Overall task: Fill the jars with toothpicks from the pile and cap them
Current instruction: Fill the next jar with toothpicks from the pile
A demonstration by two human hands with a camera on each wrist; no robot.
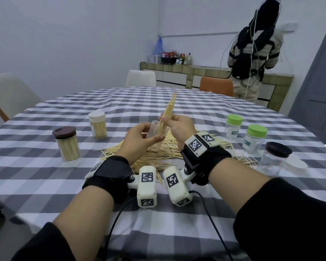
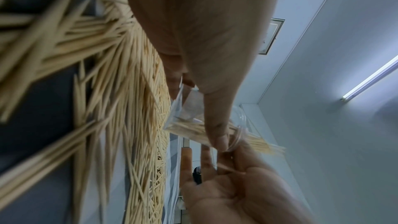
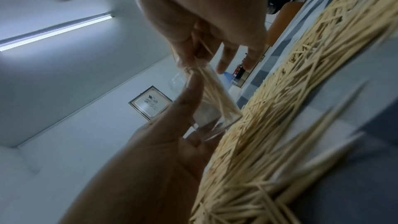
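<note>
My left hand (image 1: pixel 152 132) grips a small clear jar (image 1: pixel 157 142), tilted just above the toothpick pile (image 1: pixel 154 157) at the table's middle. My right hand (image 1: pixel 170 119) pinches a bundle of toothpicks (image 1: pixel 170 107) whose lower ends are inside the jar's mouth and whose tops stick up. In the left wrist view my thumb lies along the jar (image 2: pixel 187 113), with the bundle (image 2: pixel 258 144) poking out past the rim. The right wrist view shows the toothpicks slanting inside the jar (image 3: pixel 215 108), above the pile (image 3: pixel 301 91).
Two capped jars full of toothpicks stand at left: a brown-lidded one (image 1: pixel 67 146) and a white-lidded one (image 1: pixel 98 125). At right stand two green-lidded clear jars (image 1: pixel 233 127) (image 1: pixel 254 138) and a dark-lidded one (image 1: pixel 275 157). Chairs ring the checked table (image 1: pixel 45 176); a person (image 1: pixel 252 53) stands at the far counter.
</note>
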